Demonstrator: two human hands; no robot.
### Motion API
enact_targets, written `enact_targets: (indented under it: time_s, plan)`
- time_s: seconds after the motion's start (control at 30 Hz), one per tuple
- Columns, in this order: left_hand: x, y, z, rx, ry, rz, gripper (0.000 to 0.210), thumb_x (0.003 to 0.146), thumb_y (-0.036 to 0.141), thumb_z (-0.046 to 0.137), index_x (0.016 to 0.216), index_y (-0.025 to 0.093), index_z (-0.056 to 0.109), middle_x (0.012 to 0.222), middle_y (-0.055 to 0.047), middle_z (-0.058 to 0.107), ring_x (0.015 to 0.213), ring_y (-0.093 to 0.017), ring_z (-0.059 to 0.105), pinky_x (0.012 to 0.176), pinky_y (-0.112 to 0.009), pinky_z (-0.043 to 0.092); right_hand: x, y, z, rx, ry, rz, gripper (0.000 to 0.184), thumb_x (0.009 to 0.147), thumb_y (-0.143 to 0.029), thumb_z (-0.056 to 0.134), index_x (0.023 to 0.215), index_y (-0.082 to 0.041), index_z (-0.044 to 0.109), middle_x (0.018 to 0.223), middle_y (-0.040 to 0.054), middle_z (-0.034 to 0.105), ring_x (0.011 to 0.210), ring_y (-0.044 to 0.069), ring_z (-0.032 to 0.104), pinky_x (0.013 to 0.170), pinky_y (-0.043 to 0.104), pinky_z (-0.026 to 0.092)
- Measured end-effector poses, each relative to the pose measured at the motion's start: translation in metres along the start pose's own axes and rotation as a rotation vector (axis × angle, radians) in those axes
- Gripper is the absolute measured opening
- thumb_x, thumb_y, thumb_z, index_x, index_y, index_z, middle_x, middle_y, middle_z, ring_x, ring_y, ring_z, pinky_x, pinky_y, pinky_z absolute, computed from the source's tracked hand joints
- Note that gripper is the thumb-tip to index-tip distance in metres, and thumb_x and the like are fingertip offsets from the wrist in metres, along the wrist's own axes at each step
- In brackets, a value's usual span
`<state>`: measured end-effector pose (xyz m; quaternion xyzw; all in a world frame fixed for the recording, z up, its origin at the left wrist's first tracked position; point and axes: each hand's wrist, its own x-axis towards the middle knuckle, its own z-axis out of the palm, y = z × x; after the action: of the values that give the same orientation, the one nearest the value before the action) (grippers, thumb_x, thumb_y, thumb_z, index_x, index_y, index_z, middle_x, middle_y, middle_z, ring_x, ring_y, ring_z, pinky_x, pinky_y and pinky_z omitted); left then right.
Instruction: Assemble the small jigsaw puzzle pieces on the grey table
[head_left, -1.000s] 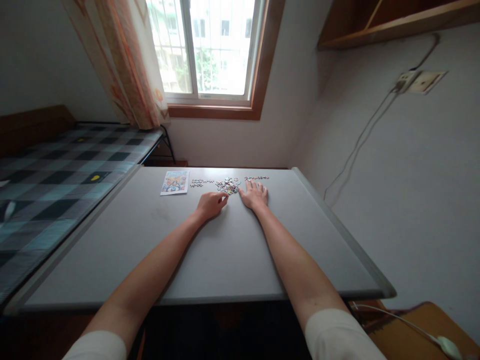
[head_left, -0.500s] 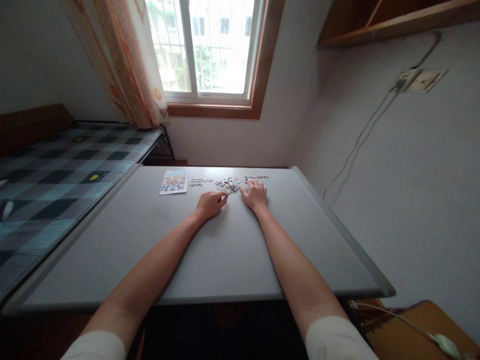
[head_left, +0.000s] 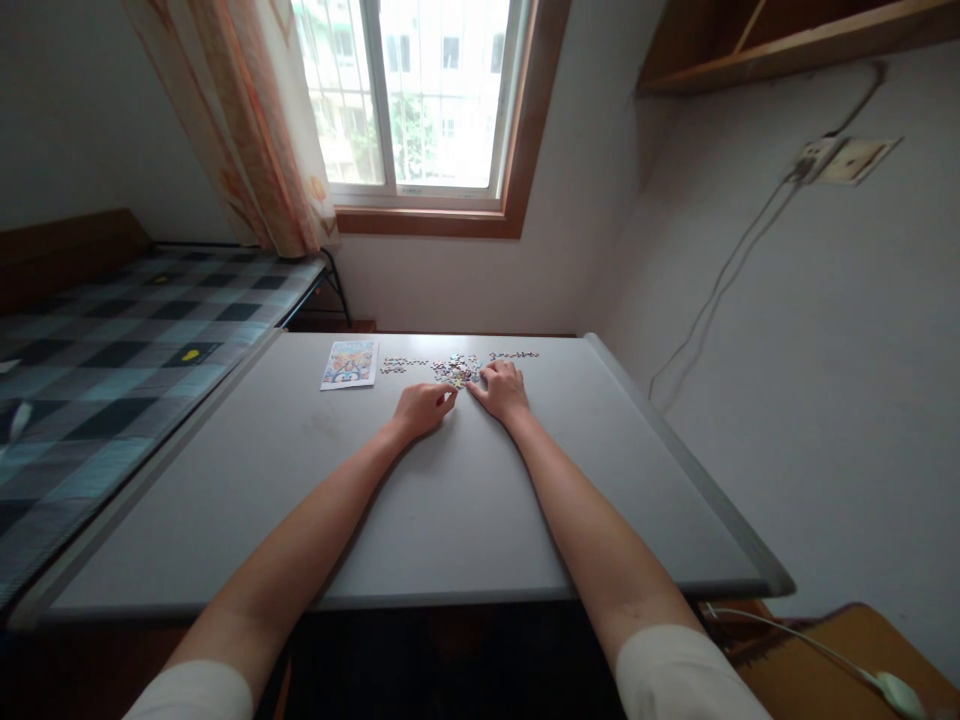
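Observation:
A loose heap of small, many-coloured jigsaw puzzle pieces (head_left: 456, 367) lies near the far side of the table. My left hand (head_left: 422, 408) rests at the heap's near left edge, its fingers curled into a pinch; anything between the tips is too small to make out. At the right edge of the heap is my right hand (head_left: 504, 391), palm down, thumb and fingers apart, the tips touching or just over the pieces. Left of the heap are rows of puzzle pieces (head_left: 394, 366). Another row of pieces (head_left: 514, 355) lies just beyond my right hand.
A colourful printed picture sheet (head_left: 349, 365) lies left of the pieces on the grey-white table (head_left: 450, 500). A bed with a checked cover (head_left: 150, 330) adjoins on the left. The wall (head_left: 787, 350) with a hanging cable borders the right, and a window is ahead.
My right hand has shifted slightly left onto the heap's edge, its thumb now reaching toward the near pieces. My left hand stays almost where it was.

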<state>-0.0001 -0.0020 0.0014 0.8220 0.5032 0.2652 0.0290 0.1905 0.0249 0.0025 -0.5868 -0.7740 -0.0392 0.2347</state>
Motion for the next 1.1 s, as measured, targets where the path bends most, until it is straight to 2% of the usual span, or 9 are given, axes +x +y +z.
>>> enact_targets:
  time_s: [0.27,0.43,0.57,0.77,0.9,1.1]
  plan:
    - [0.000,0.002,-0.002,0.008,-0.005,-0.010,0.025,0.086,0.034,0.049,0.092,0.026,0.072,0.065,0.001,0.067,0.058,-0.012,0.057,0.057,-0.022,0.036,0.000,0.002,0.002,0.047,-0.021,-0.010,0.034,0.086,-0.044,0.052,0.100,-0.017,0.067,0.106,0.0111,0.058,0.102,0.025,0.046,0.091,0.036,0.036]
    - [0.000,0.001,-0.001,0.002,0.001,-0.010,0.024,0.086,0.034,0.050,0.091,0.026,0.072,0.064,0.001,0.067,0.058,-0.012,0.058,0.058,-0.022,0.037,-0.001,0.001,0.001,0.063,0.002,-0.007,0.032,0.086,-0.041,0.053,0.102,-0.017,0.067,0.105,0.0107,0.058,0.103,0.024,0.047,0.091,0.036,0.038]
    - [0.000,0.002,-0.001,-0.015,-0.004,-0.010,0.025,0.086,0.033,0.049,0.098,0.027,0.071,0.065,0.002,0.067,0.058,-0.012,0.058,0.059,-0.022,0.039,-0.005,0.001,0.000,0.100,0.038,-0.012,0.032,0.087,-0.040,0.052,0.104,-0.017,0.066,0.105,0.0107,0.059,0.103,0.024,0.049,0.092,0.035,0.039]
    - [0.000,0.005,-0.004,-0.006,-0.020,-0.031,0.028,0.087,0.035,0.049,0.107,0.027,0.068,0.065,0.002,0.067,0.059,-0.013,0.059,0.059,-0.022,0.038,-0.012,-0.005,-0.001,0.339,0.014,-0.061,0.031,0.087,-0.036,0.052,0.110,-0.017,0.062,0.098,0.0076,0.063,0.080,0.016,0.059,0.079,0.028,0.046]
    - [0.000,0.005,-0.004,-0.016,-0.003,-0.037,0.030,0.088,0.036,0.049,0.111,0.027,0.065,0.067,0.003,0.067,0.061,-0.013,0.060,0.060,-0.022,0.039,-0.018,-0.016,-0.003,0.475,0.032,-0.144,0.030,0.085,-0.031,0.055,0.110,-0.016,0.063,0.095,0.0074,0.066,0.079,0.015,0.061,0.081,0.029,0.048]
    - [0.000,0.003,-0.005,-0.074,0.043,-0.006,0.028,0.088,0.033,0.050,0.111,0.025,0.064,0.078,0.002,0.068,0.062,-0.010,0.059,0.064,-0.021,0.041,-0.026,-0.019,-0.006,0.705,0.067,-0.031,0.035,0.081,-0.028,0.057,0.113,-0.018,0.063,0.087,0.0055,0.070,0.075,0.016,0.065,0.079,0.031,0.052]
